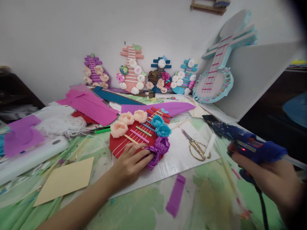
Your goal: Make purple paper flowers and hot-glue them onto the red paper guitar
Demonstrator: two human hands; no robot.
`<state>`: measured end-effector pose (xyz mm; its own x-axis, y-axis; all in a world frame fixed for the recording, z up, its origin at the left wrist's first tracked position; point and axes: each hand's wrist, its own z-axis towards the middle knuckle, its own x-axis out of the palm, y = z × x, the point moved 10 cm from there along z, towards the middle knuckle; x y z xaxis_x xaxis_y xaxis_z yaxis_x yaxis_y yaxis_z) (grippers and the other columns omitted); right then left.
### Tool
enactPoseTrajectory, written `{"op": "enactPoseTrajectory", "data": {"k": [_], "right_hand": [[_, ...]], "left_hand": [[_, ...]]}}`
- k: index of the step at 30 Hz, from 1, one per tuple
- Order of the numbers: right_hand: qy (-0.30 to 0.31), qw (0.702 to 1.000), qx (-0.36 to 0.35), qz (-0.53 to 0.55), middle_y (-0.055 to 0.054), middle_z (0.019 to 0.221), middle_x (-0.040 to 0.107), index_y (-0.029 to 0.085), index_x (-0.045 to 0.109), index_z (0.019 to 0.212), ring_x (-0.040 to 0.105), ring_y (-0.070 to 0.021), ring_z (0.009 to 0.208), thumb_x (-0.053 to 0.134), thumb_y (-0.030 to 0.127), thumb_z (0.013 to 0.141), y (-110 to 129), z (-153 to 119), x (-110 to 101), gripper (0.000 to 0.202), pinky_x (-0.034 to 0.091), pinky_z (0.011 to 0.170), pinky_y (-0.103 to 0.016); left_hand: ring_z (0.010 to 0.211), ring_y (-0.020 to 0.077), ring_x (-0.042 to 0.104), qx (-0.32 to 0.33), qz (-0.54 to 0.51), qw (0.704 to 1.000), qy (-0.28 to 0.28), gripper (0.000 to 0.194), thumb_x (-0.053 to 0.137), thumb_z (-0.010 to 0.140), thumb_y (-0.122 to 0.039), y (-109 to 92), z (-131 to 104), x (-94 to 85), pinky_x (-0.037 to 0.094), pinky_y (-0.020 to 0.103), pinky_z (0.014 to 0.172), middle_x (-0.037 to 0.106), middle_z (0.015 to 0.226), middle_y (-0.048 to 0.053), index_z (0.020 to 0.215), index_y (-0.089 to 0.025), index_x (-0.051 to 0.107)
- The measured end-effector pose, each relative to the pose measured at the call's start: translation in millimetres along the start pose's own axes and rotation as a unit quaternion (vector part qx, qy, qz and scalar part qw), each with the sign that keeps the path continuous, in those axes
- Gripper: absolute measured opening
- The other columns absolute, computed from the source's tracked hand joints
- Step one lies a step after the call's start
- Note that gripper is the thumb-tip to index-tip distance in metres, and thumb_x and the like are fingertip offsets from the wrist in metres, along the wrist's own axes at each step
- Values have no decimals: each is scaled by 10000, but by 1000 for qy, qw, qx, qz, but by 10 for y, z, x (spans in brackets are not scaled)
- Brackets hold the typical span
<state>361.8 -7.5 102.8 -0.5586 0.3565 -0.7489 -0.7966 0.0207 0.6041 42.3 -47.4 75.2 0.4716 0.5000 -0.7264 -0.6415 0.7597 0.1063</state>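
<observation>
A red toy-guitar craft lies on a white board, with white string lines and coloured sticks across its body. Peach paper flowers line its left edge; blue paper flowers and purple paper flowers line its right. My left hand rests palm down on the lower body, fingers stretched out, their tips against the lowest purple flower; its thumb is hidden. At the right, my right hand is wrapped round a blue hot glue gun, its red light lit. The gun's dark nozzle points left, apart from the guitar.
Gold-handled scissors lie on the white board. A purple paper strip and cream card lie in front. White string and pink sheets are at left. Several decorated guitars stand along the wall.
</observation>
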Motion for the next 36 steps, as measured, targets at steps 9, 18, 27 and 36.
{"op": "enactPoseTrajectory", "data": {"k": [9,18,27,36], "right_hand": [[138,936,28,323,9,503,520,171,660,763,446,-106,414,700,424,634,523,-116,629,286,370,353,-212],[208,924,-50,318,-30,692,618,178,660,813,549,-137,576,641,354,711,574,-264,1046,204,466,489,-232],[149,938,-203,240,-4,621,554,205,536,720,529,-143,546,546,296,753,887,-409,1047,97,452,508,-258],[138,894,-394,161,-47,790,620,202,547,978,576,-184,758,446,291,883,1157,-695,1159,165,481,680,-296]], "left_hand": [[1051,270,556,-12,-4,1000,-7,290,596,795,-99,-1,23,-18,451,438,863,689,988,100,1077,-157,623],[1044,279,562,-22,-8,1000,-2,283,599,794,-116,33,3,15,456,447,856,690,989,98,1073,-156,623],[1067,280,563,-28,3,1000,-10,356,589,790,-90,46,-22,21,437,454,891,686,1020,94,1132,-186,603],[1041,303,567,-10,-8,1000,-25,334,646,768,-117,36,-45,31,451,458,839,679,1016,108,1091,-192,609]]}}
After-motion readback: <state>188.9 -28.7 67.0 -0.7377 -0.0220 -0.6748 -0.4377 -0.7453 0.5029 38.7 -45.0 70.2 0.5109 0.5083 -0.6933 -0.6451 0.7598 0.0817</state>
